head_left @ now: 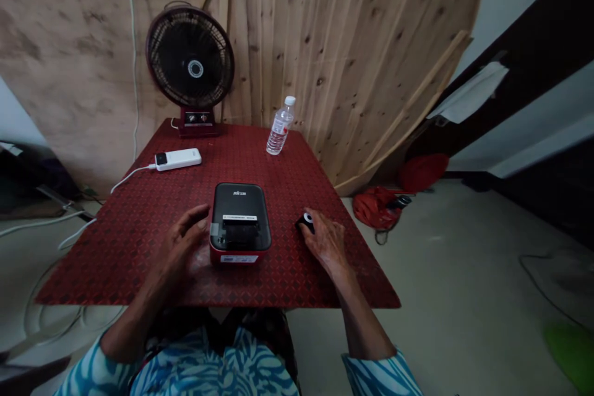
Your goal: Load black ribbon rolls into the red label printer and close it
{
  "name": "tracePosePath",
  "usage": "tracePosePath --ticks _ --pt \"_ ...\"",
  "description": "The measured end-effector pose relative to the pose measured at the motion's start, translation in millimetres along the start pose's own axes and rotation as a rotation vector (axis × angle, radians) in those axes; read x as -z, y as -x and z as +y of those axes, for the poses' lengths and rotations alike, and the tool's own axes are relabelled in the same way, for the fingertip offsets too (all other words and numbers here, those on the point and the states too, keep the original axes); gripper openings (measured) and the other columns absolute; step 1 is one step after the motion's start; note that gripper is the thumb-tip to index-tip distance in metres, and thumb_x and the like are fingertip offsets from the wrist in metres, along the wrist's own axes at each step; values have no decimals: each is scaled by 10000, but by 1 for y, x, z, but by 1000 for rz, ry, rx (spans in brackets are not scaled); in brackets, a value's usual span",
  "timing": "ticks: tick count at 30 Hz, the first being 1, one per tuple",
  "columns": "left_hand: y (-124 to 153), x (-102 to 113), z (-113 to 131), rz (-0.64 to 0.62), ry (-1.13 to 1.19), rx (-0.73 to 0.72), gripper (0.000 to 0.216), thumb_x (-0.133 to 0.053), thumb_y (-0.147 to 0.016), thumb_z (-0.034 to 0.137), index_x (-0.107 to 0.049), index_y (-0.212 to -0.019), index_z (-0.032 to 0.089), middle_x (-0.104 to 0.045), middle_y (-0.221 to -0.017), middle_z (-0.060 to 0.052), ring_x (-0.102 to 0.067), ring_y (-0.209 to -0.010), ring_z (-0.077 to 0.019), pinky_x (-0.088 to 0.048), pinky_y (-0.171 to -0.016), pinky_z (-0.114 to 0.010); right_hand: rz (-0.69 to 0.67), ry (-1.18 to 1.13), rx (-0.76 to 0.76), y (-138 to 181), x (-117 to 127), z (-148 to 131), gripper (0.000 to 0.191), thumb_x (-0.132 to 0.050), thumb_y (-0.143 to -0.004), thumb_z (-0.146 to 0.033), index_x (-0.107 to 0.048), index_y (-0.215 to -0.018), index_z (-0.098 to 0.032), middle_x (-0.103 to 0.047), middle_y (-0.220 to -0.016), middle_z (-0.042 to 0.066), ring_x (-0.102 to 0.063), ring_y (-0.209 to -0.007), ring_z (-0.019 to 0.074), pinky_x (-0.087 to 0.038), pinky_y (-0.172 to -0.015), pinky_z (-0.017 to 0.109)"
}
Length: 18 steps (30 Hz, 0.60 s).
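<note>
A small label printer (239, 207), black on top with a red base, sits on the table in front of me. A white strip lies across the slot in its lid. My left hand (188, 232) is at the printer's left side with fingers apart; whether the fingertips touch the case I cannot tell. To the right of the printer, my right hand (327, 238) is low over the tabletop, its fingers closed on a small black object (299, 223) with a white ring. Most of that object is hidden by the fingers, so its kind does not show.
The table (297, 278) has a dark red patterned cover. At its back stand a fan (195, 65) and a water bottle (281, 127). A white power bank (179, 159) with a cable lies at the left. A red bag (377, 209) is on the floor at right.
</note>
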<state>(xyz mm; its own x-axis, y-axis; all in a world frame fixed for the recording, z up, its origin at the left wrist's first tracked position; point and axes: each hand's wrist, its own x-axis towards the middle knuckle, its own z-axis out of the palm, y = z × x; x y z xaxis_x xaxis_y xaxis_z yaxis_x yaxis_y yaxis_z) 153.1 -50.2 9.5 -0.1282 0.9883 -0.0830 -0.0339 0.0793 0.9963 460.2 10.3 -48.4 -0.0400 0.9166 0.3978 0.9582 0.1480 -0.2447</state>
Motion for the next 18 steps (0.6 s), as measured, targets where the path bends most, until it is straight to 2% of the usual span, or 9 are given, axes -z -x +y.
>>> tracePosePath --ticks 3,6,9,12,15,18 --pt "-6 -7 -4 -54 168 -11 543 -637 -768 412 -563 -1258 189 -611 -1273 -115 -562 -1169 -300 -457 -967 -396 5 28 20 0 -1 1 317 -506 -847 -228 -565 -1152 -165 -691 -1057 116 -613 -954 261 -355 -837 397" --pt "-11 -7 -13 -69 194 -13 552 -656 -758 357 -542 -1280 219 -565 -1334 -101 -532 -1206 -289 -449 -977 -385 22 47 64 -1 4 -5 324 -500 -862 -245 -561 -1168 -157 -681 -1049 123 -600 -960 262 -353 -849 404" --pt "-13 -7 -18 -60 175 3 582 -663 -751 326 -515 -1307 235 -525 -1379 -93 -498 -1246 -283 -423 -1008 -383 91 42 99 0 19 -20 346 -505 -874 -276 -547 -1198 -163 -651 -1096 134 -572 -1015 273 -353 -892 428" --pt "-12 -10 -19 -61 215 -19 596 -660 -736 316 -521 -1306 212 -549 -1351 -113 -507 -1238 -294 -429 -1007 -389 157 -75 156 6 40 -45 356 -495 -893 -290 -515 -1239 -206 -608 -1178 125 -540 -1105 272 -346 -955 457" --pt "-12 -11 -20 -60 215 -23 580 -657 -734 317 -534 -1293 222 -570 -1331 -102 -529 -1215 -289 -444 -993 -384 83 -299 273 14 56 -75 385 -505 -894 -296 -481 -1275 -250 -586 -1212 103 -523 -1153 255 -367 -984 458" --pt "-14 -11 -23 -56 215 -25 582 -668 -721 311 -546 -1283 220 -585 -1315 -99 -540 -1203 -289 -445 -993 -386 -27 -446 368 18 58 -99 423 -552 -865 -270 -484 -1282 -247 -572 -1231 94 -518 -1156 246 -401 -972 436"
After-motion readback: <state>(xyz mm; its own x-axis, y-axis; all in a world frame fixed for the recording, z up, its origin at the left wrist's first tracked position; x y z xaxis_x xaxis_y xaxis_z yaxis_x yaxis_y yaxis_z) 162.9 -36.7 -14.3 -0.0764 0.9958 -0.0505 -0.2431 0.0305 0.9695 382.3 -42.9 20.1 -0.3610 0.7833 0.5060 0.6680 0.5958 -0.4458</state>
